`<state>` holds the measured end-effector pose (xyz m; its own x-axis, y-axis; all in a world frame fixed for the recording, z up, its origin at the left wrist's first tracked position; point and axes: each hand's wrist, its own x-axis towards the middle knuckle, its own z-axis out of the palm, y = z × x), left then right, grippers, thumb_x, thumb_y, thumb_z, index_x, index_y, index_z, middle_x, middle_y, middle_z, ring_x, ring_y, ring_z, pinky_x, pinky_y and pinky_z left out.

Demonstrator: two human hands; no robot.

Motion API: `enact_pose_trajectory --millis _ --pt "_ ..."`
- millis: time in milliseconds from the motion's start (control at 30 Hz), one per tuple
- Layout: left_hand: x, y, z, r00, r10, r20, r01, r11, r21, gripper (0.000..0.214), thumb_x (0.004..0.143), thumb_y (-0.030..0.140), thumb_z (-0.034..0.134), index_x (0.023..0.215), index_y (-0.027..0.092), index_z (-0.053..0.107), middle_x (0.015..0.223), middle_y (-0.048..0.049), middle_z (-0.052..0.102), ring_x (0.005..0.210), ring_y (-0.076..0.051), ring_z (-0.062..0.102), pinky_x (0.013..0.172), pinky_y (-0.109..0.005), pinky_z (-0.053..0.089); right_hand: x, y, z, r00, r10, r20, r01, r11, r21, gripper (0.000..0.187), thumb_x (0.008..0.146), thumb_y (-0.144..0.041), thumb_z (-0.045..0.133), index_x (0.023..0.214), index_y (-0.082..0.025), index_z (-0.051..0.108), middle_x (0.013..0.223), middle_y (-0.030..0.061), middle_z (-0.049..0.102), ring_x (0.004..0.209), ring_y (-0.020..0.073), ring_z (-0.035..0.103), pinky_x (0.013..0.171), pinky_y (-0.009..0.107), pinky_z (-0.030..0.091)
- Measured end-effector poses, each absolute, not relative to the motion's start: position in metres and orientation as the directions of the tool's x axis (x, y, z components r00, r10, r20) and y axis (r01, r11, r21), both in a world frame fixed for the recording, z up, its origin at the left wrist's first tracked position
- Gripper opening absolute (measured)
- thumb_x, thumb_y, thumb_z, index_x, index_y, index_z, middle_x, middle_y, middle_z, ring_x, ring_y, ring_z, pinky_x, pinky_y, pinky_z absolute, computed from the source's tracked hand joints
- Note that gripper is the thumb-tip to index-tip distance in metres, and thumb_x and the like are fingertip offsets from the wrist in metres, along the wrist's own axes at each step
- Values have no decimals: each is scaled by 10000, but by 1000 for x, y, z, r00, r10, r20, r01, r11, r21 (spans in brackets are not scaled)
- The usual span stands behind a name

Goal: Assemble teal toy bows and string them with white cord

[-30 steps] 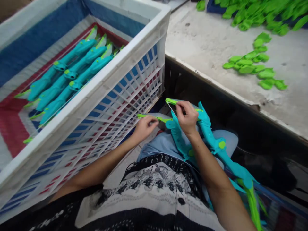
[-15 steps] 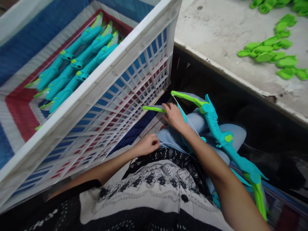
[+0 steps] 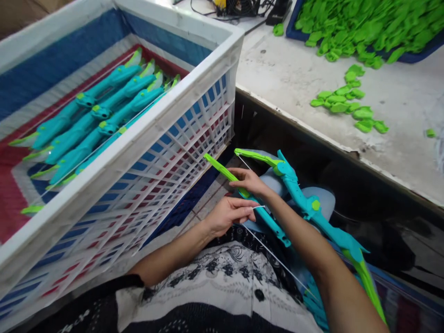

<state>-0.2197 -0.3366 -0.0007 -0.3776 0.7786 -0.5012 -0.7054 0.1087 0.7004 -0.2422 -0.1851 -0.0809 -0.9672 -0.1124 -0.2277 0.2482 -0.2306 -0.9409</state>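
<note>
Two teal toy bows with green tips lie across my lap. My right hand (image 3: 250, 181) is closed round the nearer bow (image 3: 243, 192) just below its green tip. My left hand (image 3: 227, 216) pinches the end of a thin white string (image 3: 274, 256) that runs down past my right forearm. The second bow (image 3: 312, 208) rests further right on my knee, with its own string at the green upper limb.
A white lattice crate (image 3: 166, 120) at my left holds several finished teal bows (image 3: 93, 125) in a row. A worn pale tabletop (image 3: 305, 74) at the right carries scattered green plastic parts (image 3: 347, 99) and a blue tray (image 3: 412, 56) heaped with more.
My left hand came up from my lap with the string pinched and now sits just under my right hand. The nearer bow's green tip has tilted upward. My head has turned slightly.
</note>
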Motion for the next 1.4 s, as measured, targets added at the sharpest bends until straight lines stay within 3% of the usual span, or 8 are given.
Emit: enact_pose_trajectory --millis 100,200,300,433,700,1067,1400 --pt "-221 -346 -4 -424 760 -493 -473 278 836 311 734 394 669 924 154 724 687 -49 671 487 -86 443 509 -234 332 -239 -184 -76 -961 -108 -254 275 -284 -919 543 572 -228 785 1097 -194 653 1013 31 697 939 185 631 854 338 495" --pt "-234 -360 0 -477 750 -458 -298 352 887 227 772 367 619 826 163 703 661 -32 665 540 -110 507 532 -227 368 -236 -181 -71 -956 -89 -281 294 -294 -909 539 560 -229 796 1083 -207 666 1046 32 695 967 192 627 872 343 486" --pt "-256 -373 7 -596 696 -401 -287 282 916 202 786 367 612 778 166 632 623 -12 631 581 -115 539 559 -216 390 -229 -178 -66 -942 -80 -325 334 -299 -894 542 563 -238 797 1088 -221 667 1064 35 692 936 188 635 834 334 497" --pt "-285 -374 14 -851 444 -281 -264 102 959 218 773 381 641 776 172 579 545 25 576 476 -77 473 491 -189 350 -220 -179 -61 -921 -116 -371 387 -342 -856 518 555 -236 805 1058 -226 679 1057 31 692 886 169 641 802 301 496" --pt "-294 -355 21 -942 317 -108 -69 132 989 193 783 355 630 753 164 629 557 15 600 516 -94 528 543 -201 412 -215 -183 -55 -893 -101 -438 442 -375 -815 526 537 -235 815 1047 -234 686 992 23 704 832 166 644 785 298 492" --pt "-295 -350 20 -944 328 -27 5 97 995 191 800 335 619 755 150 610 554 21 588 514 -82 523 543 -188 414 -214 -184 -59 -881 -74 -467 456 -396 -797 555 524 -243 825 1060 -230 684 1094 37 678 857 172 635 768 286 483" --pt "-295 -350 19 -933 361 0 34 87 996 183 807 321 619 771 141 617 579 15 592 539 -79 528 556 -186 417 -213 -186 -61 -900 -84 -428 425 -391 -817 527 551 -252 821 1059 -240 684 1066 26 689 919 189 631 832 313 477"
